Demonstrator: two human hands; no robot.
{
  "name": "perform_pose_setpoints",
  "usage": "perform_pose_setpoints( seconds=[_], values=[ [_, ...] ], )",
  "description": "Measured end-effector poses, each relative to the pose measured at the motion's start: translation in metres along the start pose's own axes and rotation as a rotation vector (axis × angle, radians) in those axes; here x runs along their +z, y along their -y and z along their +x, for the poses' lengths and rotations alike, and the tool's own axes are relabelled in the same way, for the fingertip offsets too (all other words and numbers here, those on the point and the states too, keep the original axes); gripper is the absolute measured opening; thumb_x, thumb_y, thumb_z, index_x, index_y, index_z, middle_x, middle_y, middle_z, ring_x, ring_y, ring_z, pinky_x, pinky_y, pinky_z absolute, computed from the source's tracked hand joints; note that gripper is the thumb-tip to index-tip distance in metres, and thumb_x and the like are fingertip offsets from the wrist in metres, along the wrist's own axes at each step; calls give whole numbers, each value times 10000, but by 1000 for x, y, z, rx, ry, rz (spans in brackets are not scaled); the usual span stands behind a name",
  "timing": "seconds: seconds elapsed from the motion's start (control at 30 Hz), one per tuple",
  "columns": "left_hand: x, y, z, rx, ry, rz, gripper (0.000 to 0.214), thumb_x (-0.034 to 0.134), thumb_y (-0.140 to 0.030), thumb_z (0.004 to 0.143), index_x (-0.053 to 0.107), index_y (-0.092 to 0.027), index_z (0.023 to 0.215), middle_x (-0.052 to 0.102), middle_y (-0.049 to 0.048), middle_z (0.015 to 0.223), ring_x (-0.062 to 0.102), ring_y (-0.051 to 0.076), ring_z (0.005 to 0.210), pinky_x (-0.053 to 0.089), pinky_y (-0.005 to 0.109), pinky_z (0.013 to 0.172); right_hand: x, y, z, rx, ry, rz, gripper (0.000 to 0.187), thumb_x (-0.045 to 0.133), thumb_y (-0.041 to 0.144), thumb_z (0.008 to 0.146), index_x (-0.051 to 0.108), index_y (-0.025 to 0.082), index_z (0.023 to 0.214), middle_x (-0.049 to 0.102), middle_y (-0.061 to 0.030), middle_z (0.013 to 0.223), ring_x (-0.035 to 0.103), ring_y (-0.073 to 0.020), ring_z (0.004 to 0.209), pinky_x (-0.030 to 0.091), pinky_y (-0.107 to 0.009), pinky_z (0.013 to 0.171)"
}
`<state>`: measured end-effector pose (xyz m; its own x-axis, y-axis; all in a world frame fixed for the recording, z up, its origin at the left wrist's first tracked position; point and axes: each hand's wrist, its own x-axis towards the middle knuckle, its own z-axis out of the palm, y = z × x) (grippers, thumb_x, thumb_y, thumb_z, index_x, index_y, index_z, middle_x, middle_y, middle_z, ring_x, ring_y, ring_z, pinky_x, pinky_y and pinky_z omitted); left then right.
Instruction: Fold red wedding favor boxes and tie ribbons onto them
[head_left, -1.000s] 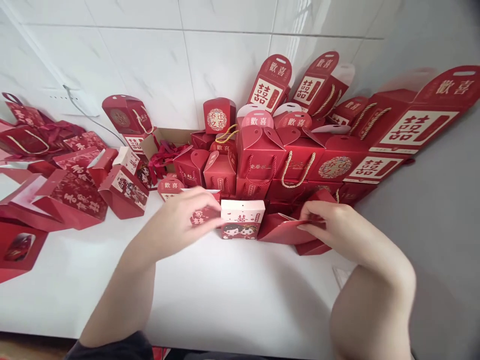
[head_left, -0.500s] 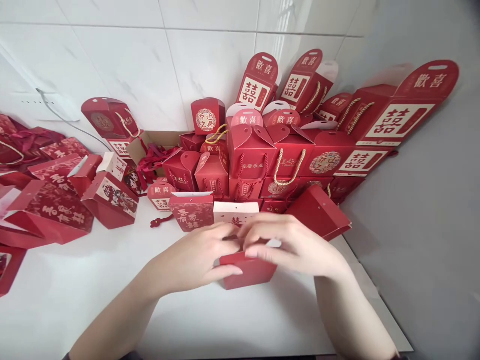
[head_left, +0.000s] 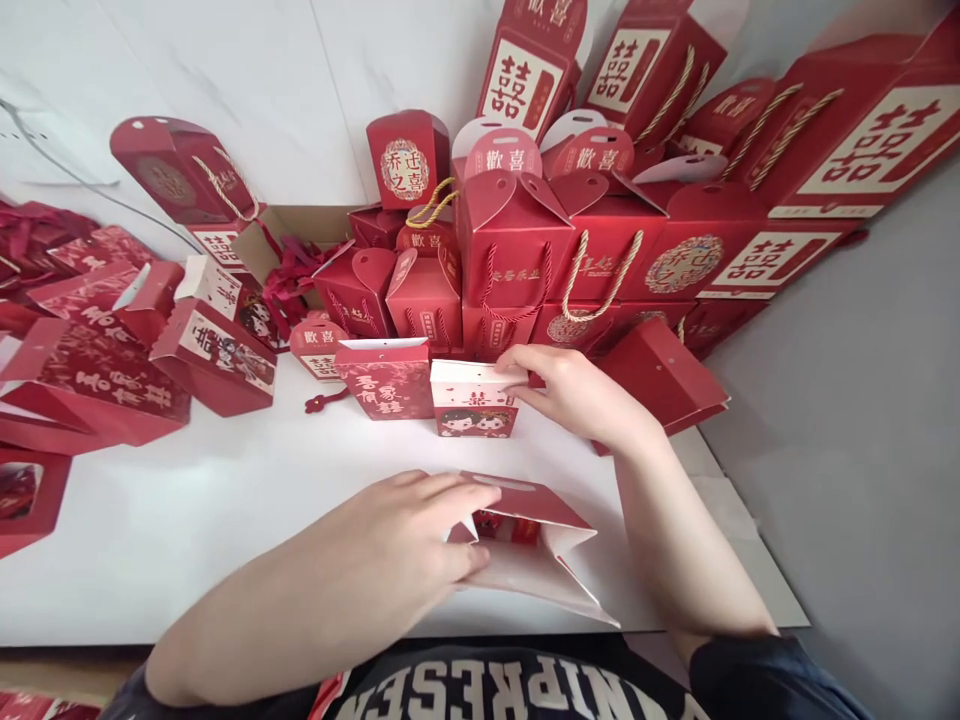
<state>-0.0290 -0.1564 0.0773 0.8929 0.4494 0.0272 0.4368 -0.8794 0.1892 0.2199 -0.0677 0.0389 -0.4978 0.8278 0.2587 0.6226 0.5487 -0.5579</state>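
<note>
An opened red gift box [head_left: 551,505] is tilted toward me near the table's front edge, its pale inside showing. Small red packets [head_left: 521,530] lie in it. My left hand [head_left: 412,530] grips the left edge of its opening, the thumb low and the fingers above. Farther back, my right hand [head_left: 570,395] pinches the top right corner of a small white and red box [head_left: 476,420] with two cartoon faces. That box stands upright, beside a red patterned box [head_left: 384,385] with white writing.
Stacked red gift boxes with rope handles [head_left: 517,240] line the wall. More red boxes [head_left: 112,380] crowd the left side. A plain red box [head_left: 660,375] leans at the right, near the grey wall [head_left: 847,420]. A red knotted ornament [head_left: 322,402] lies on the white table [head_left: 247,510].
My right hand has left the red gift box and moved back to the small cartoon box. The gift box now tilts toward me with its opening spread. The view has shifted downward.
</note>
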Motion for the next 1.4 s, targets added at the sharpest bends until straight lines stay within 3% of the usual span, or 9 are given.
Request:
perform_pose_setpoints(
  seconds=[0.2,0.3,0.4,0.63,0.87,1.03,1.13,1.3,1.4],
  values=[
    [5,3,-6,11,21,28,254,496,-193,951,692,-277,1089,601,35,1318,572,240,1169,465,377,979,-16,-15,-11,194,-6,-233,220,544,111,863,568,199,1063,710,-50,960,663,-207,805,458,-285,679],
    [3,14,1,-49,-38,5,251,491,-159,950,694,-265,1053,648,16,1229,630,196,1046,486,324,891,-32,-15,-23,299,-159,-429,137,571,191,885,605,178,1017,706,-98,953,661,-270,861,462,-330,679],
    [0,32,14,-175,-123,-45,228,481,-169,962,687,-261,995,687,-14,1109,657,154,942,477,275,790,-41,1,-29,227,-290,-380,170,552,310,939,616,196,1047,700,-90,1023,654,-269,962,487,-344,763],
    [-3,73,29,-578,-196,-180,149,579,-267,888,538,-242,1029,685,-25,855,625,158,656,417,258,593,-16,23,-18,16,89,-53,224,611,348,917,587,249,1116,719,-28,986,690,-191,827,515,-289,755],
    [-4,88,29,-563,-247,-450,515,556,-325,914,412,-361,1407,680,16,1114,605,123,644,489,250,619,-3,10,-6,88,43,31,181,518,209,951,493,273,1119,700,20,914,668,-161,763,476,-254,652],
    [0,97,26,-480,-346,-383,398,515,-281,941,571,-375,1323,612,18,1230,612,131,795,513,255,714,-1,8,-2,21,-42,-21,268,490,177,971,549,312,1196,696,14,1057,664,-147,811,477,-262,702],
    [2,100,27,-486,-273,-381,351,562,-363,922,646,-315,1259,650,34,1093,612,152,796,499,259,698,1,6,0,-49,-18,-36,228,561,262,963,627,298,1177,684,-14,1045,651,-172,902,476,-276,741],
    [-7,94,32,-435,-85,-386,360,477,-369,957,750,-201,792,652,14,722,565,148,639,412,251,587,3,8,0,-45,91,18,241,523,311,985,729,221,900,674,-38,1051,642,-164,874,480,-282,744],
    [-28,94,11,-407,24,-467,275,534,-363,917,777,-235,900,728,18,819,636,170,717,463,247,649,2,14,-4,-69,176,44,265,509,300,993,721,194,872,682,-35,959,629,-154,816,470,-277,696]
  ],
)
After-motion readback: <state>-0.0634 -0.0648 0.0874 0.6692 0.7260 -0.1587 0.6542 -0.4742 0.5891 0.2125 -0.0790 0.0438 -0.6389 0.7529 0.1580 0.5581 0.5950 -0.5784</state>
